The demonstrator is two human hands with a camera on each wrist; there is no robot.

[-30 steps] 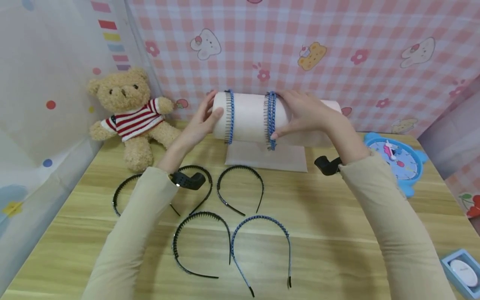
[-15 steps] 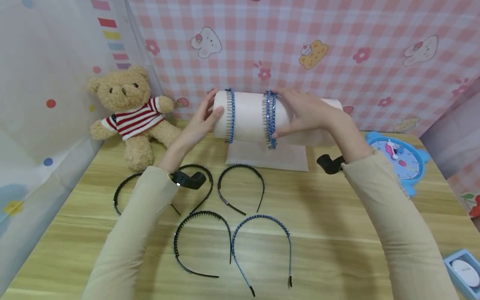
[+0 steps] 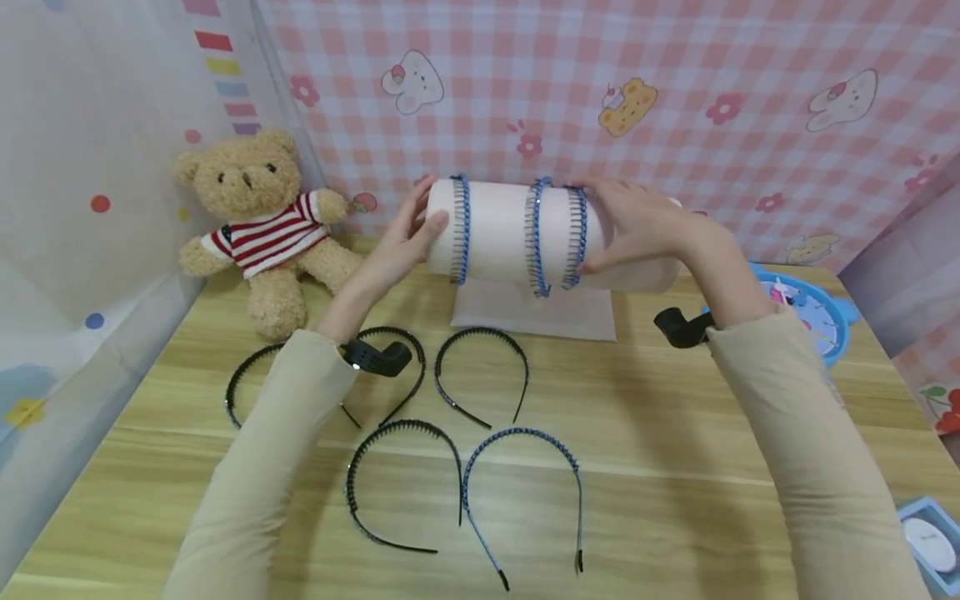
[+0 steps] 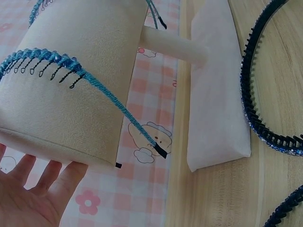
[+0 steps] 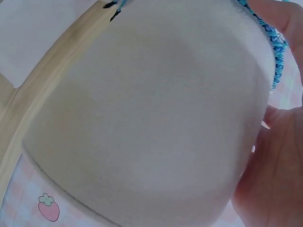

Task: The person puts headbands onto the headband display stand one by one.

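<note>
A pale padded headband stand [image 3: 497,229] has a horizontal roll over a flat base [image 3: 534,315]. Three blue beaded headbands with comb teeth sit around the roll: a left headband [image 3: 463,233], a middle headband [image 3: 534,237] and a right headband [image 3: 577,237]. My left hand [image 3: 405,237] holds the roll's left end; in the left wrist view its fingers [image 4: 61,184] lie against the end's edge. With thumb low and fingers high, my right hand [image 3: 641,223] grips the right headband on the roll. Part of that headband is hidden in the right wrist view.
Several headbands lie on the wooden table, among them a black one [image 3: 351,492] and a blue one [image 3: 517,432]. A teddy bear [image 3: 247,196] sits at the back left. At right are a blue clock [image 3: 828,321] and a blue box [image 3: 930,533].
My right hand has slid one headband rightward along the roll, so a gap now separates it from the middle headband. My left hand has stayed at the roll's left end.
</note>
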